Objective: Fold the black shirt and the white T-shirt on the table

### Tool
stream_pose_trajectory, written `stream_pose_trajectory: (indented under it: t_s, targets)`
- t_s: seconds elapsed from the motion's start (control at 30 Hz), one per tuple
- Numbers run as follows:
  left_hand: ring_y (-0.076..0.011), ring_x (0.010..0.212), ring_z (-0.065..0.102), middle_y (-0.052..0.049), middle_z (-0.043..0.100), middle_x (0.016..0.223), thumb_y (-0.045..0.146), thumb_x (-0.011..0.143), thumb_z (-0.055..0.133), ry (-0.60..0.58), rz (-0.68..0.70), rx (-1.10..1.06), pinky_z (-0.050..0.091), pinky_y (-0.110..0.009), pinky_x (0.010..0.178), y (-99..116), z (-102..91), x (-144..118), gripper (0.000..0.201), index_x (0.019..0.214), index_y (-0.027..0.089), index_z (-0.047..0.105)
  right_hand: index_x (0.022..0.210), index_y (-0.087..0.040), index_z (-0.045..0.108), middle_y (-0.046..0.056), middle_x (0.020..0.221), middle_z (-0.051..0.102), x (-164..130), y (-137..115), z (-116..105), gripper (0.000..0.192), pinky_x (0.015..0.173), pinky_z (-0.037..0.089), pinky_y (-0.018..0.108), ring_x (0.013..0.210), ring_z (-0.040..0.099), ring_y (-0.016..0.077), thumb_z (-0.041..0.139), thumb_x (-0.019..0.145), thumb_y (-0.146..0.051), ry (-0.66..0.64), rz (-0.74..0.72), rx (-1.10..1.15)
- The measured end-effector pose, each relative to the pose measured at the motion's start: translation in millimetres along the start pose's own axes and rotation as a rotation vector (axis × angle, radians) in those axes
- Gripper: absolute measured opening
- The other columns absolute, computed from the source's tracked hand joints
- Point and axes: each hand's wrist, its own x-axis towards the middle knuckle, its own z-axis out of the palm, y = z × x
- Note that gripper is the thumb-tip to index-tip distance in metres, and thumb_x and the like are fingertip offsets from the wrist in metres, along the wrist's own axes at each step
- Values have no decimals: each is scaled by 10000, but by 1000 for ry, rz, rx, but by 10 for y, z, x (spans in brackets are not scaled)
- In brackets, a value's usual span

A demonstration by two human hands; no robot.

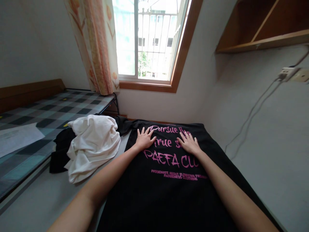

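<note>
A black T-shirt (166, 199) with pink lettering lies spread flat, print side up, in front of me. My left hand (145, 138) rests palm down on the upper left of the print, fingers spread. Level with it on the right, my right hand (189, 142) also presses flat on the cloth with its fingers apart. Both hands cover some of the letters. Left of the shirt, a crumpled white garment (94, 145) sits in a heap, partly over a black cloth (61, 148).
A grey tabletop (45, 196) shows under the clothes. To the left is a bed with a checked mattress (79, 103) and a paper sheet (21, 137). A curtain (98, 48) hangs by the window (154, 42). On the right, cables (253, 112) run down the wall below a wooden shelf (265, 45).
</note>
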Motion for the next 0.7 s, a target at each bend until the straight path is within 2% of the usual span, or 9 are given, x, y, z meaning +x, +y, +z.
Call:
stream_pose_trajectory:
  t_s: [0.2,0.3,0.4,0.5,0.57,0.7]
  targets:
    - [-355,1450,269,-53,394,1552,540,976,339,40,2,-53,168,-660,1147,-29,0,7,542,1438,286,462,1522,-238,367,89,1613,258,-49,58,37,656,1179,191,547,1495,175,280,254,982,-592,117,-41,7]
    - [-276,1343,444,-46,535,1437,344,993,352,76,-18,-94,315,-531,1124,-124,-129,60,424,1376,277,522,1465,-219,467,97,1579,340,-63,115,63,588,1165,249,520,1471,251,280,290,998,-528,177,-83,50]
    - [-233,1142,580,-74,618,1299,178,938,381,139,-91,-83,458,-381,969,-332,-384,126,415,1290,236,594,1412,-192,533,108,1539,410,-79,147,81,542,1155,285,490,1447,309,274,323,1001,-476,221,-110,77]
    - [-271,1114,566,-107,634,1211,141,904,393,273,-223,64,450,-402,923,-603,-677,138,401,1193,236,655,1394,-182,551,116,1519,438,-82,154,90,520,1146,300,492,1434,334,283,352,997,-451,245,-120,76]
    - [-306,1108,554,-133,630,1184,165,900,406,316,-340,159,434,-446,920,-767,-833,109,373,1158,225,669,1394,-179,551,120,1518,438,-79,155,93,521,1143,304,496,1430,342,290,360,994,-452,249,-122,74]
    - [-352,1148,529,-182,606,1210,218,867,478,235,-498,277,362,-515,992,-952,-969,47,328,1123,181,680,1401,-179,543,119,1524,430,-72,161,101,533,1141,303,500,1429,342,293,358,991,-465,248,-122,74]
